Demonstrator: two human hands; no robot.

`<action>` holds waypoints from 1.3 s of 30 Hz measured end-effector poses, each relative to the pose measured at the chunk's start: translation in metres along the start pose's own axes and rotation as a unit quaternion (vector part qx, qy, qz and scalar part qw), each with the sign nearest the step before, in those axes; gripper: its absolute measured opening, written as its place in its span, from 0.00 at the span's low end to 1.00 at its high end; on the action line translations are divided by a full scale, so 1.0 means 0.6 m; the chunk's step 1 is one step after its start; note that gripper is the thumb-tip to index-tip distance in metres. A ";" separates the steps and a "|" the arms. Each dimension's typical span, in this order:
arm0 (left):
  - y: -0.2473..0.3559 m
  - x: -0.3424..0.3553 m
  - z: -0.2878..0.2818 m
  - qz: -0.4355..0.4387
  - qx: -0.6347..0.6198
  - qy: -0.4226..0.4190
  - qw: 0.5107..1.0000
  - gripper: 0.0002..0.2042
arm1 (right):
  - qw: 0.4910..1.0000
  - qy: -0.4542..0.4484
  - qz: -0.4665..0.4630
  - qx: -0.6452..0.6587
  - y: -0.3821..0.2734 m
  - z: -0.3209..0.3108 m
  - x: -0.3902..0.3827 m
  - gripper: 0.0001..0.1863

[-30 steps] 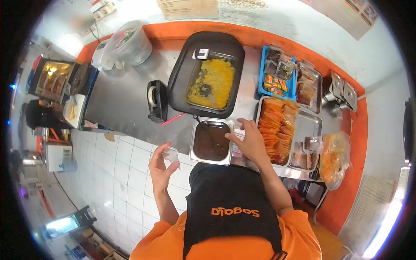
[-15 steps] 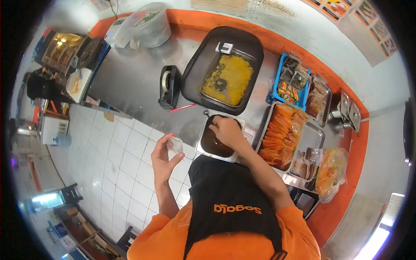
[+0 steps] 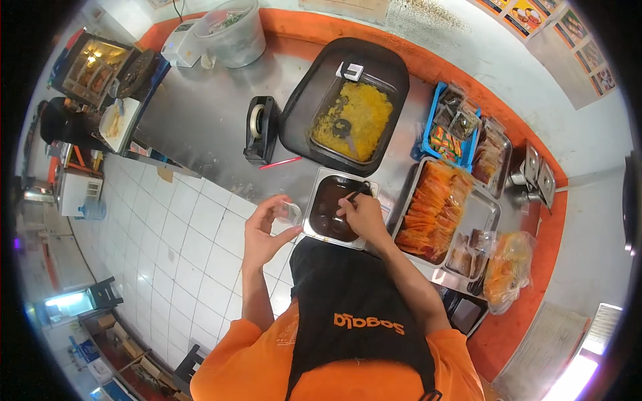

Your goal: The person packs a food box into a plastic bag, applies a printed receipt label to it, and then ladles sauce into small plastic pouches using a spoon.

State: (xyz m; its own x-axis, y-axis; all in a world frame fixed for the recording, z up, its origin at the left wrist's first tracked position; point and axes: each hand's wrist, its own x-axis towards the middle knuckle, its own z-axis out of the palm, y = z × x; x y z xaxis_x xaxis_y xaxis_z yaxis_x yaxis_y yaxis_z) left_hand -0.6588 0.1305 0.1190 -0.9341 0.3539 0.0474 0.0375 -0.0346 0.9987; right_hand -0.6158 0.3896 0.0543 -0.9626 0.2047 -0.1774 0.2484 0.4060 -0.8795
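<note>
A small clear plastic cup [image 3: 289,214] is pinched between the thumb and fingers of my left hand [image 3: 261,234], just off the left rim of a square metal pan [image 3: 348,173]. Dark brown sauce [image 3: 328,204] fills the pan in front of my apron. Over the pan's right side, my right hand [image 3: 364,217] grips the thin black handle [image 3: 361,190] of a ladle or spoon. Its lower end is down in the sauce and cannot be made out.
A black tape dispenser [image 3: 259,130] and a red pen [image 3: 280,163] lie beyond my left hand. Ahead stands a black tub [image 3: 301,113] holding a tray of yellow food [image 3: 364,117]. To the right are a tray of orange wrapped food [image 3: 431,214] and a blue basket [image 3: 428,134].
My left hand has brought the cup right, close to the pan. My right hand has shifted a little right and down, and the black handle has swung from the pan's far left corner to its right side.
</note>
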 end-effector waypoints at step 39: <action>0.060 0.069 0.130 0.052 0.116 -0.031 0.991 0.40 | 0.905 0.263 -0.281 0.182 -0.110 -0.099 -0.114 0.12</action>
State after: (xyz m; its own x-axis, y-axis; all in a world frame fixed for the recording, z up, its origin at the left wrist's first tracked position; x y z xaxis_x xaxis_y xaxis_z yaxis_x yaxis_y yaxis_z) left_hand -0.6684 0.2165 0.1585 -0.8971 0.4173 0.1449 0.2208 0.1397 0.9653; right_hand -0.5600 0.4020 0.1506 -0.7173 0.4919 0.4934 -0.4082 0.2772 -0.8698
